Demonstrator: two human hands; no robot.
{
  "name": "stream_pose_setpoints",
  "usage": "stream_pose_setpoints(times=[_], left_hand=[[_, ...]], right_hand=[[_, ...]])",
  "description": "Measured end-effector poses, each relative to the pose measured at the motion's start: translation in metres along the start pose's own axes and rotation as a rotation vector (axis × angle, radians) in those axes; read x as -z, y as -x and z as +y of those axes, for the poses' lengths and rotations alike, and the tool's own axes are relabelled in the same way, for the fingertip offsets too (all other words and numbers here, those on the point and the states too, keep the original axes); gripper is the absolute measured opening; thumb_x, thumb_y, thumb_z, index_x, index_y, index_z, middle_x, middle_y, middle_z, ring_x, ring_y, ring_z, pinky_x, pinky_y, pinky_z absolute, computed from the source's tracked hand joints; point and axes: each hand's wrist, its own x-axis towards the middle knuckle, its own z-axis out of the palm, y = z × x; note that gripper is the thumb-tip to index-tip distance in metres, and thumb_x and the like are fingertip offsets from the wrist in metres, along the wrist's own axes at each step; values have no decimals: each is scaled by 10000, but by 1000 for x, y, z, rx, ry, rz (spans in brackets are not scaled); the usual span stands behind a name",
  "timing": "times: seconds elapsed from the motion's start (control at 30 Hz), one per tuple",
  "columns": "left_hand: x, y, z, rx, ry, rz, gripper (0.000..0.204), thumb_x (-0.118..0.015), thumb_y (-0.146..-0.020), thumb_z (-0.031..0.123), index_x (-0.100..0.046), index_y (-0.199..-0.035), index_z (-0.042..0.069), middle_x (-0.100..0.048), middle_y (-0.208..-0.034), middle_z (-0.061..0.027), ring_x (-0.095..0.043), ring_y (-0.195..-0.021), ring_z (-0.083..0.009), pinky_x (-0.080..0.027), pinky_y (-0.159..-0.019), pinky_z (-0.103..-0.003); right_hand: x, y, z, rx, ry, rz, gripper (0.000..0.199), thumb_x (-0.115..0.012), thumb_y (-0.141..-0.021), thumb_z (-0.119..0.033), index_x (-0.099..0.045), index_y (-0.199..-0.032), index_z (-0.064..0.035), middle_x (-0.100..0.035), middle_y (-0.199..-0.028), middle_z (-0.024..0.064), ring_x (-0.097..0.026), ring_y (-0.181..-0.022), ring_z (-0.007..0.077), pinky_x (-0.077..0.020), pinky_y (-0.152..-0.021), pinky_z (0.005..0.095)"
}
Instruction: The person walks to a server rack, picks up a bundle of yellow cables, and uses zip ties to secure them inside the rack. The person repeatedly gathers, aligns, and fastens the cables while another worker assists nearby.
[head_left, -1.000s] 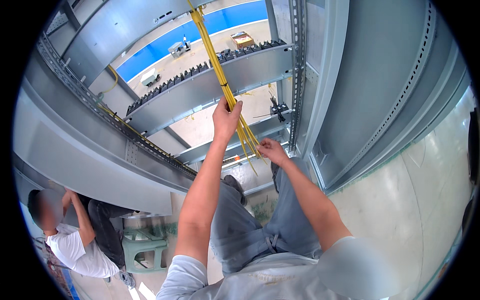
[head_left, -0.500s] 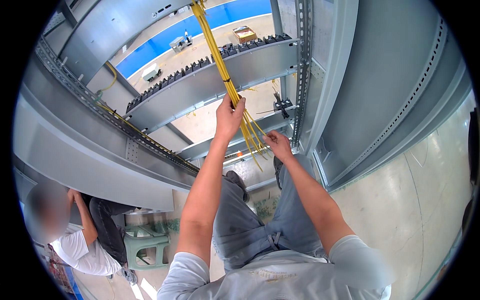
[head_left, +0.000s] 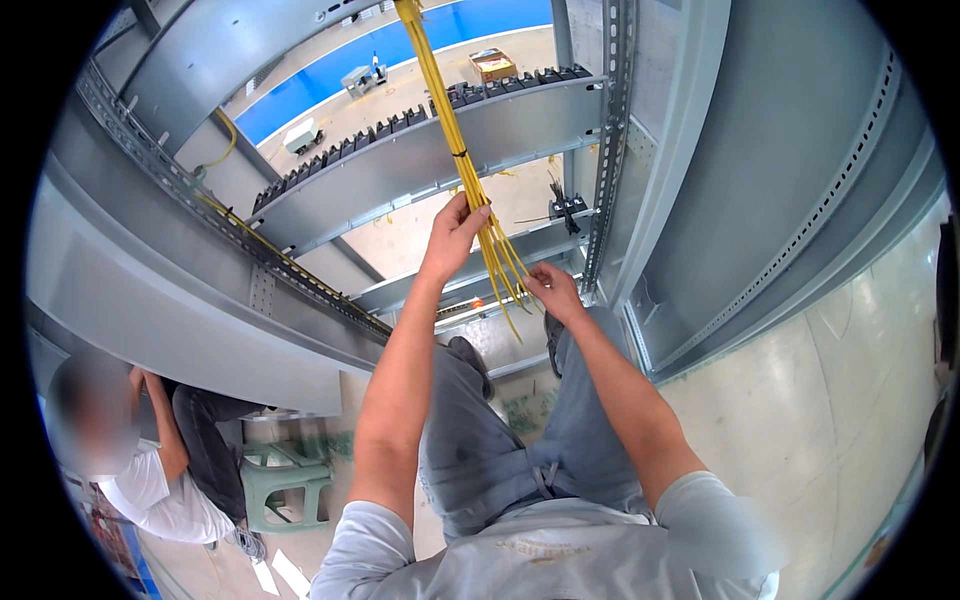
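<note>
Yellow wires (head_left: 455,135) are hanging inside a grey metal cabinet (head_left: 700,150), the left hand (head_left: 455,232) gripping the bundle while the right hand (head_left: 553,290) is pinching loose ends.

Smooth yellow plastic-sheathed wires (head_left: 455,130) run past matt grey painted metal rails (head_left: 500,130) with perforated edges.

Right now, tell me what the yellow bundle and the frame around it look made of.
Yellow wire bundle: likely plastic-insulated wires, smooth and bendy, loose ends splaying below the left hand. Cabinet frame: probably painted or galvanised sheet steel, matte grey, with punched hole rows.
</note>
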Motion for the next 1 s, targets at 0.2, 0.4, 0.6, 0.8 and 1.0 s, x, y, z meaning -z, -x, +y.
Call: stream_pose_setpoints(times=[0.2, 0.4, 0.6, 0.8, 1.0], left_hand=[[6, 2, -6, -5, -64, 10, 223, -644, -1001, 181, -620, -1115, -9, -651, -899, -29, -594, -841, -100, -487, -774, -282], [9, 0, -11, -13, -108, -15, 232, -638, -1014, 194, -615, -1134, -3, -667, -934, -41, -609, -868, -112, -500, -803, -294], [10, 6, -31, 31, -24, -19, 234, -641, -1007, 213, -644, -1114, 5, -690, -927, -53, -610, -840, -125, -502, -784, -309], [-1, 36, -57, 167, -93, -87, 232, -611, -1032, 230, -666, -1107, 17, -713, -953, -48, -637, -884, -118, -522, -814, -308], [-3, 56, -69, 172, 105, -111, 265, -651, -1004, 205, -591, -1170, 7, -733, -921, -79, -637, -794, -111, -507, -699, -285]], right_hand=[[-1, 6, -10, 11, -164, -36, 355, -736, -930, -249, -701, -1193, -12, -745, -1026, 107, -699, -939, 187, -543, -881, 329], [15, -11, -80, 114, -201, -36, 351, -680, -979, -230, -689, -1241, 2, -739, -1076, 101, -676, -973, 153, -515, -912, 294], [23, -53, -176, 199, -241, -87, 373, -595, -1030, -281, -685, -1258, 1, -736, -1097, 84, -686, -1017, 161, -539, -879, 312], [26, -81, -196, 123, -227, -247, 351, -610, -1034, -267, -680, -1263, -10, -723, -1091, 56, -687, -1011, 140, -560, -827, 301], [27, -90, -189, 137, -145, -270, 317, -630, -1021, -262, -699, -1212, -18, -722, -1042, 36, -676, -947, 125, -565, -764, 290]])
